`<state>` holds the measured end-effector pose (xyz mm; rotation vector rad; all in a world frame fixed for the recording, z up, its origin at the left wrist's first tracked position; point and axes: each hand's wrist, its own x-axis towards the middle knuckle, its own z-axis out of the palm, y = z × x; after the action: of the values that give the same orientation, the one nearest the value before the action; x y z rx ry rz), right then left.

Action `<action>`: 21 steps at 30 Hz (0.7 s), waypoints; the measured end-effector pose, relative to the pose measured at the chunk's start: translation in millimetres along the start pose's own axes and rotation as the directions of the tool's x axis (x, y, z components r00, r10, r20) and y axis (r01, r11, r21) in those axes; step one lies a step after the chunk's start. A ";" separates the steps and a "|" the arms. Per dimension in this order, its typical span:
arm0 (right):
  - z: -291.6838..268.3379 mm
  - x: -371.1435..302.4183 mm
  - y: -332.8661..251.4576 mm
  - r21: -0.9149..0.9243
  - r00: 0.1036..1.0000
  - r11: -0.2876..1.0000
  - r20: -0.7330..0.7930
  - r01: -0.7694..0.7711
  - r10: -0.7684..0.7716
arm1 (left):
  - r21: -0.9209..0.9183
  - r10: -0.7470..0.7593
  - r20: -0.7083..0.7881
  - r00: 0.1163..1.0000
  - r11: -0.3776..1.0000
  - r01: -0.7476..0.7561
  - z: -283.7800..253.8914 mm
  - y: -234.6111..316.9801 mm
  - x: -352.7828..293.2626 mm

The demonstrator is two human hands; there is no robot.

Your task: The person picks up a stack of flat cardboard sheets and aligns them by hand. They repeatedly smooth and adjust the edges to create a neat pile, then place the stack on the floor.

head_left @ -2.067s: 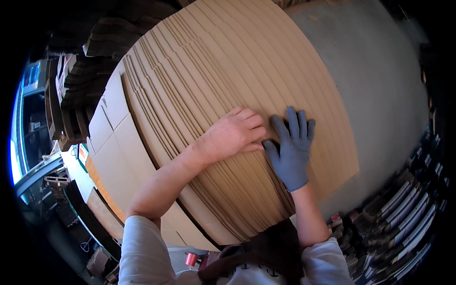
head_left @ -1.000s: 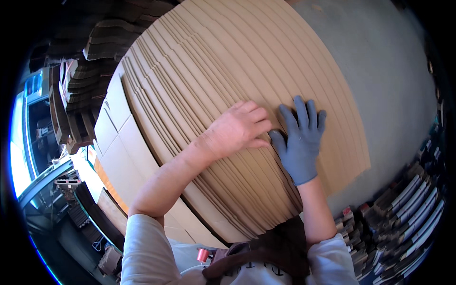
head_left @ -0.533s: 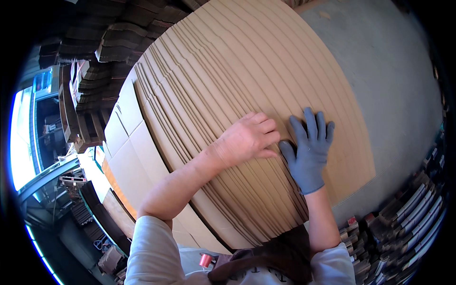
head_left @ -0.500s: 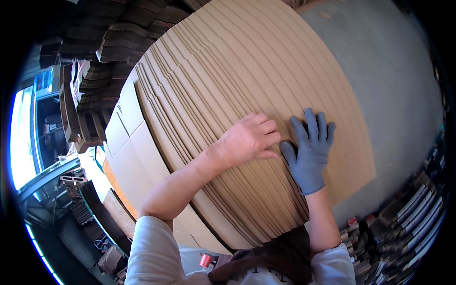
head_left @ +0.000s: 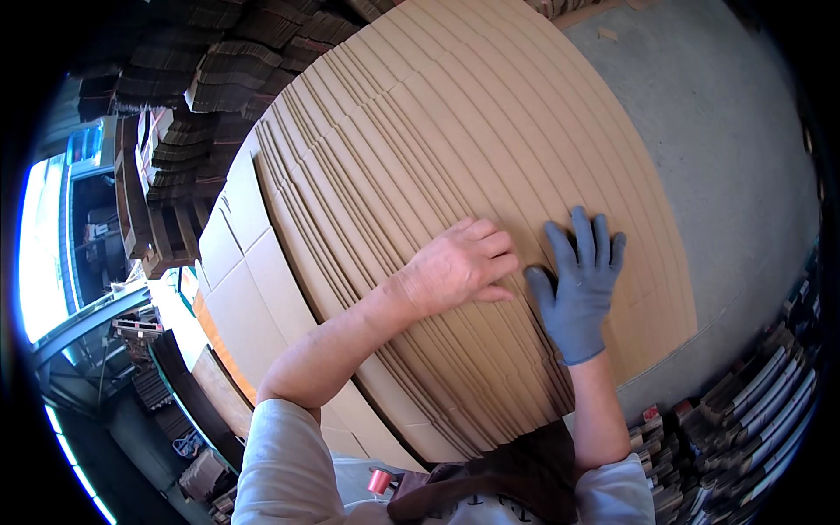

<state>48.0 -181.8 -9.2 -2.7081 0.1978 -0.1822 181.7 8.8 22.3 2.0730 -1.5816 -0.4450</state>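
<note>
Cardboard sheets [head_left: 490,131] lie fanned out in front of the person, filling the middle of the view and overlapping so that their long edges run in closely set lines on the left and in wider bands toward the right. The left hand [head_left: 464,267], bare, rests over the sheets with its fingers bent and its thumb pointing right; whether it pinches an edge, I cannot tell, since the fingertips are partly hidden. Just beside it, the right hand [head_left: 579,293], in a grey glove, lies palm down on the cardboard, fingers spread, with its thumb reaching toward the left hand but apart from it. Along the left side, past a dark gap, sits a paler creased panel [head_left: 254,280] with narrow slots, and an orange strip [head_left: 226,346] shows beyond its lower edge. Near the person's dark apron [head_left: 529,472] is a small red cylinder [head_left: 380,480]. Grey floor [head_left: 726,166] stretches to the right of the sheets. Dark layered stacks [head_left: 232,74] stand at upper left above a wooden pallet [head_left: 166,236], while more piled pieces [head_left: 752,411] fill the lower right.
</note>
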 end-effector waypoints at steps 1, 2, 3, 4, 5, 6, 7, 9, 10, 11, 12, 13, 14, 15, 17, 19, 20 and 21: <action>-0.3 0.2 0.2 -0.001 1.000 1.000 0.000 0.000 0.000 | 0.002 -0.005 -0.001 1.000 1.000 0.005 -0.2 0.4 -0.3; -0.3 0.3 0.2 -0.003 1.000 1.000 0.001 0.000 0.000 | 0.002 -0.009 -0.002 1.000 1.000 0.009 -0.3 1.1 -0.5; -0.2 0.3 0.3 -0.005 1.000 1.000 -0.001 0.001 -0.001 | 0.003 -0.013 -0.002 1.000 1.000 0.013 -0.4 1.4 -0.7; 0.1 0.1 0.2 -0.006 1.000 1.000 -0.003 0.002 -0.002 | 0.001 -0.015 -0.001 1.000 1.000 0.015 -0.4 1.2 -1.0; -0.1 0.0 0.3 -0.009 1.000 1.000 -0.004 0.004 -0.004 | -0.002 -0.018 0.000 1.000 1.000 0.018 -0.2 1.4 -1.1; -0.1 -0.1 0.1 -0.009 1.000 1.000 -0.003 0.004 -0.004 | -0.005 -0.020 0.001 1.000 1.000 0.020 0.0 1.6 -1.3; 0.0 -0.1 -0.1 -0.009 1.000 1.000 -0.003 0.004 -0.004 | -0.006 -0.016 -0.001 1.000 1.000 0.016 0.0 1.5 -1.4; 0.5 -0.2 0.4 -0.005 1.000 1.000 -0.017 0.009 -0.010 | -0.010 -0.011 -0.001 1.000 1.000 0.011 -0.3 1.6 -1.0; 2.1 0.8 0.8 -0.001 0.999 1.000 -0.034 0.016 -0.016 | -0.002 -0.006 -0.007 1.000 1.000 0.006 -1.8 -0.1 -0.3; 2.2 -0.4 0.7 0.000 0.999 1.000 -0.041 0.020 -0.019 | -0.003 -0.004 -0.013 1.000 1.000 0.004 -2.9 -1.2 -1.0; -0.6 -1.6 0.2 -0.005 1.000 1.000 -0.014 0.017 -0.017 | -0.019 0.003 -0.022 1.000 1.000 -0.003 0.6 -0.4 -0.6; -2.6 0.9 -1.9 -0.009 1.000 1.000 0.014 0.013 -0.013 | -0.015 0.006 -0.027 1.000 1.000 -0.006 1.2 -0.4 -0.8; -5.8 0.7 0.6 -0.017 0.999 1.000 0.041 0.007 -0.007 | -0.011 0.012 -0.033 0.999 1.000 -0.013 -0.2 -1.3 0.5; -7.5 -2.8 7.2 0.088 1.000 0.996 0.005 -0.004 0.003 | -0.001 0.019 -0.040 0.999 1.000 -0.019 -1.1 -2.0 1.8; -9.3 -12.9 18.4 0.301 0.997 0.954 -0.072 -0.013 0.036 | -0.013 0.017 -0.041 0.999 1.000 -0.017 0.7 -0.8 1.5; -23.0 -26.7 30.6 0.298 0.995 0.953 -0.065 -0.056 0.079 | -0.005 0.009 -0.025 1.000 1.000 -0.009 -0.3 -0.1 -0.2; -28.4 -35.4 35.3 0.248 0.993 0.966 -0.063 -0.078 0.097 | -0.004 0.008 -0.026 1.000 1.000 -0.008 -0.4 0.3 -0.6; -33.3 -43.5 37.6 0.199 0.992 0.975 -0.061 -0.099 0.113 | -0.005 0.005 -0.025 1.000 1.000 -0.005 -0.1 1.1 -1.5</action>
<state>-4.1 -221.8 1.0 -2.4899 0.3280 -0.2545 180.4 10.0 23.0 2.0624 -1.5694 -0.4192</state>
